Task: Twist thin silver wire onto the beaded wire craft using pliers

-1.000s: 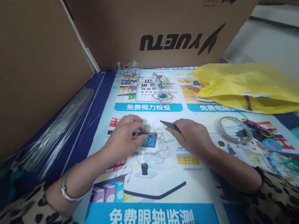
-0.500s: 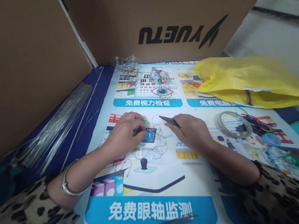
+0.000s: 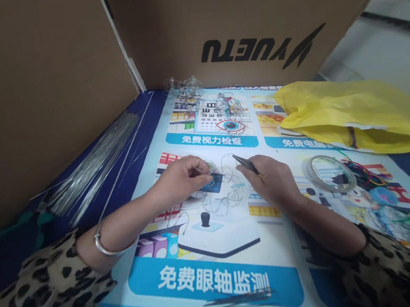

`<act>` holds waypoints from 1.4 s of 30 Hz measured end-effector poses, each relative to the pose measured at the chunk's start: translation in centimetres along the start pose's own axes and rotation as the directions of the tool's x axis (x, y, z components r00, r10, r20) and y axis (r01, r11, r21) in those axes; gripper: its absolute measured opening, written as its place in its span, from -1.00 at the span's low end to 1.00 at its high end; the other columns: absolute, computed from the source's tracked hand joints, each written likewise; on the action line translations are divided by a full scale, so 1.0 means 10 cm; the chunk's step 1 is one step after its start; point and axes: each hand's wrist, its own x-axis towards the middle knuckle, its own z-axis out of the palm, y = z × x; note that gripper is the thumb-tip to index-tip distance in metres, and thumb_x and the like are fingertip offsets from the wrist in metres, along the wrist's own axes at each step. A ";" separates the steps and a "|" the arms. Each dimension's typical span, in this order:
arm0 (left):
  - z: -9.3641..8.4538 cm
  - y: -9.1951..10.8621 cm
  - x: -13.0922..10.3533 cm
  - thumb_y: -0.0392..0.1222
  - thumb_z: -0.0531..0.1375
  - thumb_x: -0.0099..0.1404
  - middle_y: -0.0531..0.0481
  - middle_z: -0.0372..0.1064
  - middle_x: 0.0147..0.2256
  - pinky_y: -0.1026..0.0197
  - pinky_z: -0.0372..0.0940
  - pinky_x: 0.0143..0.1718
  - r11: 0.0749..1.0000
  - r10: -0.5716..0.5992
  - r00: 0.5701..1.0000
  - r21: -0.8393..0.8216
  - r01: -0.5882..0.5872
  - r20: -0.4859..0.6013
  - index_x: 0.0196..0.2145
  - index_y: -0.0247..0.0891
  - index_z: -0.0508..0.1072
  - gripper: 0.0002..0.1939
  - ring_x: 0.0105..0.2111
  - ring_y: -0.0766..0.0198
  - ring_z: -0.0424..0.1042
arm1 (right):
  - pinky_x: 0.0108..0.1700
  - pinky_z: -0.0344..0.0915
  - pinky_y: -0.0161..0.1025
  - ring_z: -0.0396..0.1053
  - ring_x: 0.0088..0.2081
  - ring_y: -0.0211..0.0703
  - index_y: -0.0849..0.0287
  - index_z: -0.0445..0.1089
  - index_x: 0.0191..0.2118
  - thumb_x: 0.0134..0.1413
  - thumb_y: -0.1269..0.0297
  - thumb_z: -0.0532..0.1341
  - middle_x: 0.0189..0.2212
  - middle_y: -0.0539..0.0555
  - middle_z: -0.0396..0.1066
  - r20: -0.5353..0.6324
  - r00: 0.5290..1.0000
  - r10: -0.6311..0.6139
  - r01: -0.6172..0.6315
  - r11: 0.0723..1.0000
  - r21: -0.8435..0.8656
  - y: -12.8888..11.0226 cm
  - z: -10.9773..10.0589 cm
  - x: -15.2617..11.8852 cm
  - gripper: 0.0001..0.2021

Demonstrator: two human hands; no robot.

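Note:
My right hand [image 3: 275, 176] is closed around a pair of dark-tipped pliers [image 3: 245, 163], their jaws pointing left. At the tip of the jaws is the end of a thin wire, which curves away to the left. My left hand [image 3: 183, 179] pinches thumb to fingers at the left side of a loosely looped thin wire [image 3: 224, 199]. The wire loops spread between both hands, just above or on the printed sheet [image 3: 218, 245]; I cannot tell which. Exactly where the left fingertips grip is partly hidden.
Straight silver wires [image 3: 103, 162] lie in a bundle at the left. Cardboard walls [image 3: 245, 5] close off the back. A yellow bag [image 3: 359, 111], a tape-like ring [image 3: 330, 174] and tangled coloured wires [image 3: 368, 171] lie right. Dark short rods [image 3: 239, 300] rest in front.
The whole view has shifted, so everything sits slightly further right. The left fingers have changed their pose a little at the wire; the right hand keeps its hold on the pliers.

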 end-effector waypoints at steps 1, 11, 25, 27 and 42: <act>0.01 0.01 -0.01 -0.20 0.20 0.10 0.03 0.33 -0.43 0.29 0.20 -0.48 0.997 -0.050 0.999 -0.064 0.051 0.016 -0.43 -0.29 0.34 -0.89 -0.49 0.36 0.29 | -0.44 0.04 -0.32 0.25 -0.48 -0.22 0.18 0.29 -0.49 0.18 0.02 -0.05 -0.56 0.03 0.33 -0.009 1.000 0.005 -0.005 1.000 0.017 -0.01 -0.01 0.00 -0.60; 0.04 0.12 -0.06 -0.17 0.15 0.16 -0.04 0.40 -0.40 0.35 0.20 -0.51 0.951 -0.185 0.978 -0.232 0.203 0.097 -0.35 -0.32 0.37 -0.85 -0.49 0.39 0.31 | -0.44 0.07 -0.33 0.23 -0.52 -0.24 0.17 0.27 -0.50 0.18 0.00 -0.05 -0.58 0.02 0.31 -0.023 0.999 0.039 -0.037 0.996 0.079 -0.01 -0.02 -0.01 -0.60; 0.05 0.14 -0.07 -0.31 0.20 0.10 -0.01 0.37 -0.33 0.32 0.23 -0.44 0.935 -0.012 0.998 -0.353 0.034 0.065 -0.44 -0.31 0.26 -0.87 -0.39 0.35 0.41 | -0.44 0.08 -0.33 0.23 -0.52 -0.26 0.18 0.29 -0.50 0.18 0.04 -0.03 -0.56 0.02 0.33 -0.018 0.999 0.031 -0.030 0.996 0.079 -0.02 -0.03 -0.03 -0.62; 0.06 0.15 -0.08 -0.32 0.20 0.10 -0.02 0.37 -0.29 0.31 0.24 -0.42 0.922 -0.020 0.997 -0.383 0.048 0.078 -0.44 -0.31 0.25 -0.86 -0.40 0.36 0.41 | -0.43 0.09 -0.34 0.24 -0.51 -0.26 0.18 0.30 -0.49 0.18 0.04 -0.03 -0.55 0.02 0.33 -0.020 1.000 0.020 -0.018 0.996 0.085 -0.02 -0.03 -0.03 -0.62; 0.07 0.18 -0.08 -0.26 0.17 0.14 0.08 0.30 -0.51 0.32 0.17 -0.48 0.954 -0.023 0.997 -0.298 0.046 0.078 -0.43 -0.28 0.22 -0.87 -0.48 0.39 0.34 | -0.39 0.08 -0.32 0.28 -0.44 -0.22 0.19 0.32 -0.47 0.20 0.04 -0.04 -0.54 0.05 0.34 -0.043 0.998 -0.037 0.040 0.998 0.058 -0.01 0.00 -0.04 -0.60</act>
